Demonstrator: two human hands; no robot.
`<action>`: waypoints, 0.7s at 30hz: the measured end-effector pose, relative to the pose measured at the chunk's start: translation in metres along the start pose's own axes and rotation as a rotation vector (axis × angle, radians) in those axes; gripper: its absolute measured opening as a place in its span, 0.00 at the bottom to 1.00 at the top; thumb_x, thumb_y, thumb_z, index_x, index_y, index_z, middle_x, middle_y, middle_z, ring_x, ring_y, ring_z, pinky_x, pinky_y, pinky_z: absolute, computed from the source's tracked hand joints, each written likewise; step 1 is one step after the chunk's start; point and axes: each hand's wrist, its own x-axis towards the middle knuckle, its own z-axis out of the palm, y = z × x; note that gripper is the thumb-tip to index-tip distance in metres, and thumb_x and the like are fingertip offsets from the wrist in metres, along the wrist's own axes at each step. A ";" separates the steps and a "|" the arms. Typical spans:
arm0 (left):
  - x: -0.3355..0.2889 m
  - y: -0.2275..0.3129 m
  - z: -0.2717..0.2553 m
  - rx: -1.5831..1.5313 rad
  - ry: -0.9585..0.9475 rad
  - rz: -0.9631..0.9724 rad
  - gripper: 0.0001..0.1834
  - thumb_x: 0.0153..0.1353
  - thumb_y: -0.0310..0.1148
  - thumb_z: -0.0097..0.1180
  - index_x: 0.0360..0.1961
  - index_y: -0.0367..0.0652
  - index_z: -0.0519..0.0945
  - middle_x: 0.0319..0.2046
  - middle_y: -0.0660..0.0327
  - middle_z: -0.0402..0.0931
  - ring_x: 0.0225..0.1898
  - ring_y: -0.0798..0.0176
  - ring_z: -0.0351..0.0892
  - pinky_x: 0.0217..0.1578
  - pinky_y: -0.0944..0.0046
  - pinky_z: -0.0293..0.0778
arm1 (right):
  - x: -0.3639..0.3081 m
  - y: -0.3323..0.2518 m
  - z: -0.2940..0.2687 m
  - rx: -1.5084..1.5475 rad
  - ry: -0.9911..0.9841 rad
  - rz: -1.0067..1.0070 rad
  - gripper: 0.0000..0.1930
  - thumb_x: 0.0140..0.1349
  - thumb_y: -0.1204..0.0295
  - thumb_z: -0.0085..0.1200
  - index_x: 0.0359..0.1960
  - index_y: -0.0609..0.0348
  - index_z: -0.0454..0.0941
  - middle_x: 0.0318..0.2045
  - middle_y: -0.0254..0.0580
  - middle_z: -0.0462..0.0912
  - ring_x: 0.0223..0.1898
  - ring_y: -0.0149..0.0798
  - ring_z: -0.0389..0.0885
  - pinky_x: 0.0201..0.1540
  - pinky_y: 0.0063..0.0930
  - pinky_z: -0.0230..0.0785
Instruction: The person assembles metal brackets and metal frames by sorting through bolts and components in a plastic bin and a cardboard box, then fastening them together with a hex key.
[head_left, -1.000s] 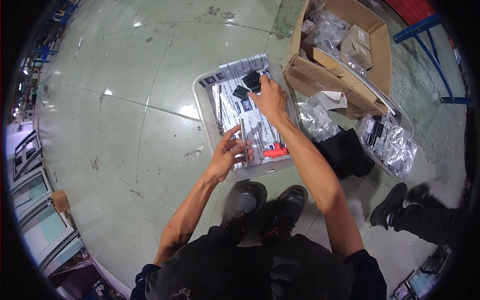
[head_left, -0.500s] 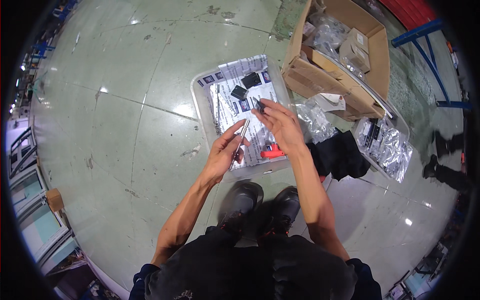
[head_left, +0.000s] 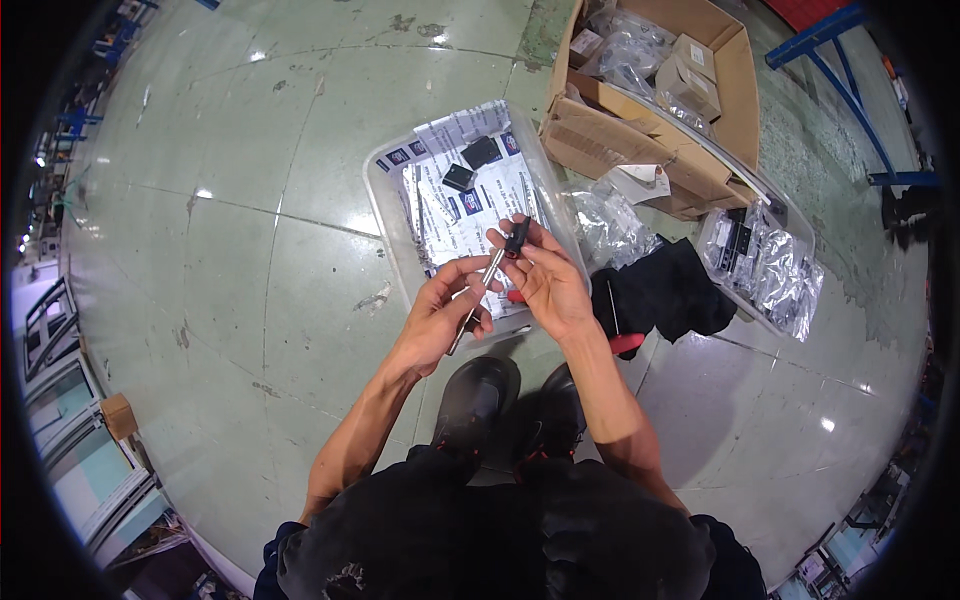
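Observation:
Over a translucent plastic bin (head_left: 385, 215), my left hand (head_left: 432, 318) is closed around a thin silver metal rod (head_left: 492, 270). My right hand (head_left: 556, 290) pinches a short black cylindrical piece (head_left: 517, 238). The rod's upper end meets or nearly meets the lower end of that piece; I cannot tell whether it is inserted. Two small black blocks (head_left: 459, 177) lie on the printed sheet (head_left: 500, 185) lining the bin. A red object (head_left: 516, 297) in the bin is mostly hidden by my right hand.
Right of the bin lie clear plastic bags (head_left: 610, 225), a black cloth (head_left: 665, 290) and a red-handled tool (head_left: 627, 344). An open cardboard box (head_left: 620, 150) with bagged parts stands behind them. Farther right is another tray (head_left: 775, 325) of bagged parts. A blue metal frame (head_left: 850, 90) stands beyond.
My right hand has come down and turned, bringing the black piece to the rod's upper end. My left hand still grips the rod. The whole view has shifted slightly.

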 end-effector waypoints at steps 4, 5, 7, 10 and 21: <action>0.001 -0.009 -0.013 -0.143 0.039 -0.076 0.19 0.70 0.30 0.46 0.61 0.40 0.68 0.42 0.58 0.77 0.27 0.69 0.75 0.28 0.71 0.72 | 0.016 -0.009 -0.008 0.062 0.042 0.153 0.09 0.64 0.75 0.51 0.44 0.63 0.73 0.49 0.45 0.77 0.52 0.45 0.78 0.51 0.40 0.75; 0.003 -0.014 -0.016 -0.139 0.040 -0.074 0.19 0.70 0.30 0.46 0.61 0.40 0.68 0.42 0.58 0.77 0.27 0.69 0.75 0.28 0.71 0.72 | 0.025 -0.011 -0.013 0.012 0.053 0.226 0.08 0.64 0.73 0.51 0.41 0.63 0.73 0.47 0.44 0.77 0.49 0.42 0.80 0.47 0.40 0.75; 0.005 -0.020 -0.018 -0.337 0.083 -0.111 0.20 0.70 0.31 0.46 0.61 0.39 0.68 0.44 0.56 0.78 0.27 0.68 0.76 0.28 0.72 0.72 | 0.056 -0.004 -0.011 -0.619 0.080 0.060 0.08 0.63 0.70 0.52 0.40 0.62 0.73 0.45 0.43 0.77 0.44 0.42 0.81 0.45 0.41 0.75; 0.005 -0.013 -0.008 -0.373 0.244 -0.204 0.20 0.70 0.32 0.46 0.61 0.39 0.69 0.46 0.56 0.79 0.24 0.70 0.74 0.25 0.73 0.69 | 0.103 0.004 -0.003 -1.522 0.088 -0.438 0.07 0.62 0.70 0.51 0.39 0.59 0.74 0.41 0.43 0.77 0.38 0.46 0.82 0.40 0.43 0.75; -0.006 -0.011 -0.036 -0.190 0.131 -0.050 0.20 0.69 0.34 0.48 0.61 0.44 0.70 0.42 0.62 0.81 0.20 0.77 0.69 0.19 0.77 0.59 | 0.191 -0.021 -0.002 -2.376 -0.161 -0.588 0.09 0.61 0.77 0.45 0.40 0.64 0.76 0.44 0.53 0.79 0.40 0.57 0.83 0.40 0.48 0.77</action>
